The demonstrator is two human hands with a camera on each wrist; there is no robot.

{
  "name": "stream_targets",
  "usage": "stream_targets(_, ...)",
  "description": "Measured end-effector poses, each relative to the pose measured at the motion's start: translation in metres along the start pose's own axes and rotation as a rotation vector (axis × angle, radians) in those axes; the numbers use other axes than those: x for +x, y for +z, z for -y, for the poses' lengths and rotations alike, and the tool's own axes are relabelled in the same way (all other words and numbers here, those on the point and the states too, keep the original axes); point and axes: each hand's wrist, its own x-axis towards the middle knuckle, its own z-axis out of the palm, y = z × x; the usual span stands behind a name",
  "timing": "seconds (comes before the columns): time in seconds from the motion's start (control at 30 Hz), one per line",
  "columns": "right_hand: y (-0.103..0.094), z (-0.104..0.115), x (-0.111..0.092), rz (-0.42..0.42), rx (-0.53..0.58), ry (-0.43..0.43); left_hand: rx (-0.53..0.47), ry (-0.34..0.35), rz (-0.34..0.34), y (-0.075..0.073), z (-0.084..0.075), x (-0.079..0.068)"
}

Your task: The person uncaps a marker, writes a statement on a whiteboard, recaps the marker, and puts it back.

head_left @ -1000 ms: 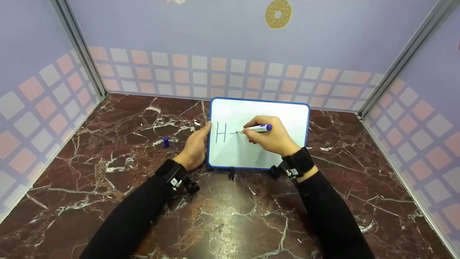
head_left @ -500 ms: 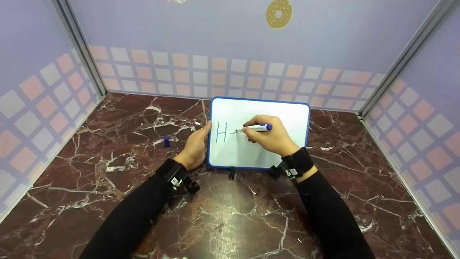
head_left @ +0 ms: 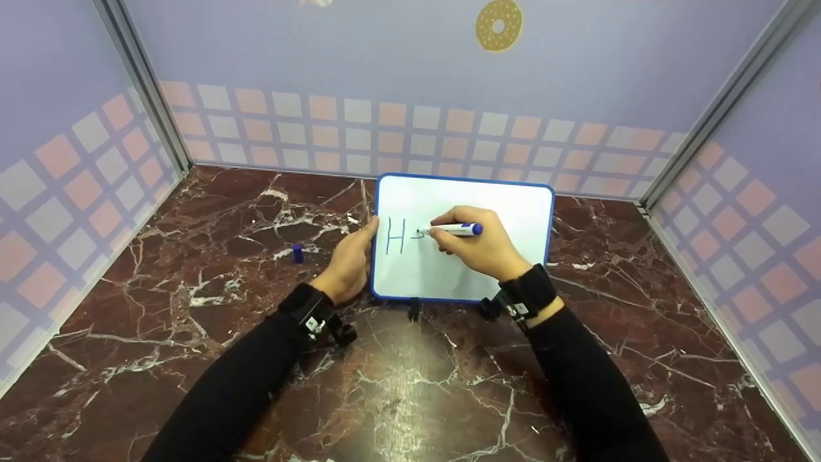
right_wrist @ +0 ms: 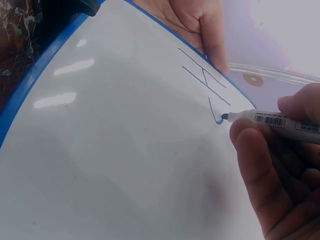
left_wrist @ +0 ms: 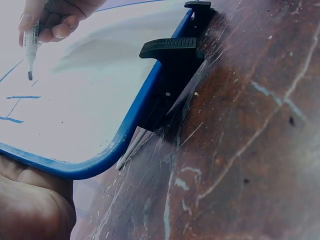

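Note:
A blue-framed whiteboard (head_left: pixel 507 202) leans at a tilt on black feet (left_wrist: pixel 175 70) along its lower edge. My left hand (head_left: pixel 349 264) grips its left edge, thumb at the rim and the other fingers mostly hidden behind. My right hand (head_left: pixel 484 247) pinches a white marker with a blue end (head_left: pixel 458 229). In the right wrist view the dark marker tip (right_wrist: pixel 224 117) is at the end of a short curved blue stroke (right_wrist: pixel 214 112). Beside that stroke stands a written letter H (head_left: pixel 395 236).
A small blue marker cap (head_left: pixel 297 253) stands on the brown marbled table (head_left: pixel 211 359), left of my left hand. Behind the board rises a lilac wall (head_left: pixel 410 70) with pink and white squares, and panels close off both sides.
The marker tip has shifted slightly up, then back left. The short flat stroke beside the H has gained a curve above it. My left hand and the board stay put.

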Motion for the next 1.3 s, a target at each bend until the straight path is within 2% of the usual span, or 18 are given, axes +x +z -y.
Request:
stream_targets(0.93, 0.0045, -0.0014, -0.0002, 0.072, -0.014, -0.043, -0.001, 0.004, -0.007, 0.0013, 0.0015, 0.0002)
stream_targets(1.3, 0.0023, 0.0012, -0.0019, 0.117, -0.010, 0.018, 0.002, -0.002, -0.006, 0.0011, 0.0004, -0.0004)
